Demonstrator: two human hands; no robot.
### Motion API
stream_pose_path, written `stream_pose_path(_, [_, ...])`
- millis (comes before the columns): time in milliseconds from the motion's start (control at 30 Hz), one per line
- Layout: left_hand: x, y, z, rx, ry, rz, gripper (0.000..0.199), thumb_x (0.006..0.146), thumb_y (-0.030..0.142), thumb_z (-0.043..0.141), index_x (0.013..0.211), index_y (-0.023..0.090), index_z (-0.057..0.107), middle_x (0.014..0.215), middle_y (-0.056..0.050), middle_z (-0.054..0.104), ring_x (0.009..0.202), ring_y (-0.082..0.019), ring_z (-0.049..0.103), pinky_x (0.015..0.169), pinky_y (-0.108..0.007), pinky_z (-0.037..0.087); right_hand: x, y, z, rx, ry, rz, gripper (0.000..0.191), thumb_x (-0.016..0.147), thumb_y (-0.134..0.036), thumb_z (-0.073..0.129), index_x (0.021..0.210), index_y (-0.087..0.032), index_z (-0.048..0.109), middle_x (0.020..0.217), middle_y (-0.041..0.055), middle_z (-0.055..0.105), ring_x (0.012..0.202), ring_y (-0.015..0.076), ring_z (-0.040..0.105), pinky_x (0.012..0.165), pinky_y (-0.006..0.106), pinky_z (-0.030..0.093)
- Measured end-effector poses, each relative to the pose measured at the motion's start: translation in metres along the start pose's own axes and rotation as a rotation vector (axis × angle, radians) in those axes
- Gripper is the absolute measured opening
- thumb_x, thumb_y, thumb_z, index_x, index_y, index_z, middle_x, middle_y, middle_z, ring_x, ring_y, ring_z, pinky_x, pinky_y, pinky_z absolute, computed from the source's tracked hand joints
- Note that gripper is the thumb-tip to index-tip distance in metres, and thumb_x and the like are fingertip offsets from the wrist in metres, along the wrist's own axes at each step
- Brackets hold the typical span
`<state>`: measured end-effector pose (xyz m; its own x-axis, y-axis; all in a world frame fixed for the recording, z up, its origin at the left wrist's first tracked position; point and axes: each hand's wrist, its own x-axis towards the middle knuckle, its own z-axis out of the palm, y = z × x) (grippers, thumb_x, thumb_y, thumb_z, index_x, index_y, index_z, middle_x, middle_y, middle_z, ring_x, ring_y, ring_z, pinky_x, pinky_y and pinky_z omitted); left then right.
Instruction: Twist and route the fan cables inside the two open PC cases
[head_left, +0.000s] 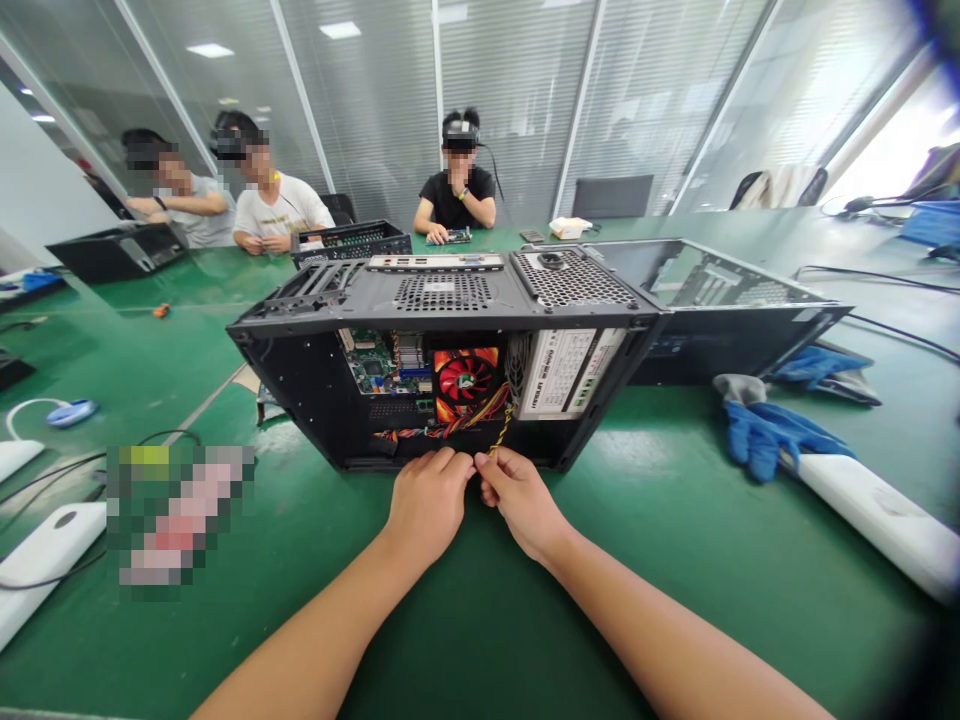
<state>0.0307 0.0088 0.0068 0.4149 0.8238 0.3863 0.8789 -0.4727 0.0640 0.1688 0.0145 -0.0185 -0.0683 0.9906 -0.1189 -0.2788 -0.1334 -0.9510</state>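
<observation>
A black computer case (pixel 292 345) lies on the green table with its open side toward me. Inside it are a green motherboard (pixel 375 372), a red cooling fan (pixel 463 382), a bundle of coloured wires (pixel 435 432) and a power supply with a white label (pixel 571 372). From near the power supply a twisted yellow-and-black cable (pixel 500 432) runs down to my hands. My right hand (pixel 521 500) pinches its lower end. Close beside it, almost touching, my left hand (pixel 431 505) is closed with its fingers curled under; what it holds is hidden.
Blue work gloves (pixel 780 430) and a white power strip (pixel 885 510) lie to the right. A black side panel (pixel 735 340) stands behind the case's right end. Another power strip (pixel 52 550) with cables is on the left. Several people (pixel 281 205) sit across the table.
</observation>
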Motion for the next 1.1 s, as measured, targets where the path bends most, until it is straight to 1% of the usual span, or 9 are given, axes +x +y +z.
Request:
stream_pose_path(67, [0.0002, 0.0000, 0.0002, -0.008, 0.007, -0.008, 0.020, 0.096, 0.023, 0.045, 0.084, 0.020, 0.061, 0.079, -0.002, 0.058, 0.075, -0.018, 0.055, 0.067, -0.029, 0.045, 0.0000, -0.0005, 0.0001, 0.001, 0.004, 0.002, 0.041, 0.074, -0.052, 0.069, 0.063, -0.019, 0.048, 0.051, -0.0064, 0.045, 0.048, 0.0079, 0.038, 0.049, 0.024, 0.031])
stream_pose_path(133, [-0.0001, -0.0001, 0.0009, -0.021, 0.033, -0.020, 0.016, 0.095, 0.023, 0.047, 0.090, 0.021, 0.062, 0.089, -0.004, 0.058, 0.082, -0.018, 0.055, 0.070, -0.029, 0.046, -0.0003, -0.0008, 0.0002, 0.004, 0.004, 0.001, 0.041, 0.074, -0.052, 0.069, 0.063, -0.019, 0.048, 0.051, -0.0063, 0.045, 0.048, 0.0079, 0.039, 0.049, 0.024, 0.031])
stream_pose_path(200, [-0.0007, -0.0003, 0.0018, -0.041, 0.038, -0.030, 0.016, 0.095, 0.023, 0.046, 0.093, 0.021, 0.062, 0.095, -0.004, 0.058, 0.084, -0.018, 0.055, 0.070, -0.028, 0.047, -0.0006, -0.0006, 0.0003, 0.009, 0.003, 0.000, 0.041, 0.074, -0.052, 0.069, 0.062, -0.019, 0.047, 0.051, -0.0063, 0.045, 0.048, 0.0079, 0.039, 0.049, 0.024, 0.031])
stream_pose_path(367, [-0.0025, -0.0009, 0.0038, -0.050, -0.022, -0.069, 0.018, 0.097, 0.024, 0.043, 0.099, 0.023, 0.061, 0.099, -0.003, 0.056, 0.070, -0.013, 0.057, 0.057, -0.024, 0.046, -0.0013, -0.0007, 0.0006, 0.023, -0.008, -0.001, 0.041, 0.075, -0.051, 0.069, 0.063, -0.019, 0.047, 0.051, -0.0065, 0.044, 0.048, 0.0078, 0.038, 0.049, 0.024, 0.031])
stream_pose_path(433, [-0.0030, -0.0014, 0.0045, -0.035, -0.032, -0.069, 0.017, 0.096, 0.024, 0.045, 0.100, 0.024, 0.061, 0.100, -0.003, 0.056, 0.068, -0.013, 0.057, 0.055, -0.024, 0.046, -0.0016, -0.0017, 0.0008, 0.024, -0.012, 0.001, 0.041, 0.075, -0.051, 0.069, 0.063, -0.019, 0.047, 0.052, -0.0064, 0.045, 0.048, 0.0079, 0.038, 0.049, 0.024, 0.031])
stream_pose_path(567, [-0.0040, -0.0023, 0.0057, -0.018, -0.008, -0.033, 0.017, 0.096, 0.024, 0.045, 0.100, 0.024, 0.061, 0.099, -0.003, 0.057, 0.072, -0.013, 0.059, 0.058, -0.024, 0.048, -0.0018, -0.0030, 0.0012, 0.022, -0.006, 0.004, 0.040, 0.074, -0.051, 0.069, 0.063, -0.019, 0.047, 0.052, -0.0064, 0.044, 0.048, 0.0082, 0.039, 0.049, 0.025, 0.031])
stream_pose_path(800, [-0.0055, -0.0015, 0.0038, -0.077, 0.089, 0.043, 0.020, 0.097, 0.027, 0.041, 0.095, 0.019, 0.060, 0.096, -0.004, 0.058, 0.077, -0.014, 0.061, 0.066, -0.025, 0.051, -0.0015, -0.0008, 0.0001, 0.029, -0.001, 0.000, 0.042, 0.074, -0.051, 0.070, 0.061, -0.019, 0.046, 0.050, -0.0066, 0.043, 0.048, 0.0080, 0.037, 0.049, 0.025, 0.030])
stream_pose_path(900, [-0.0055, -0.0012, 0.0019, -0.103, 0.114, 0.058, 0.018, 0.096, 0.026, 0.043, 0.097, 0.019, 0.060, 0.095, -0.005, 0.060, 0.078, -0.015, 0.061, 0.067, -0.025, 0.051, -0.0015, -0.0004, 0.0000, 0.029, -0.003, -0.011, 0.043, 0.074, -0.052, 0.069, 0.061, -0.020, 0.045, 0.051, -0.0065, 0.042, 0.048, 0.0082, 0.036, 0.049, 0.025, 0.030])
stream_pose_path(1100, [-0.0055, -0.0006, -0.0010, -0.102, 0.151, 0.071, 0.020, 0.096, 0.022, 0.044, 0.087, 0.018, 0.061, 0.085, -0.003, 0.063, 0.074, -0.015, 0.060, 0.067, -0.026, 0.048, -0.0014, -0.0013, 0.0002, 0.008, 0.001, -0.001, 0.045, 0.072, -0.056, 0.069, 0.060, -0.020, 0.046, 0.050, -0.0064, 0.042, 0.047, 0.0085, 0.037, 0.048, 0.025, 0.030])
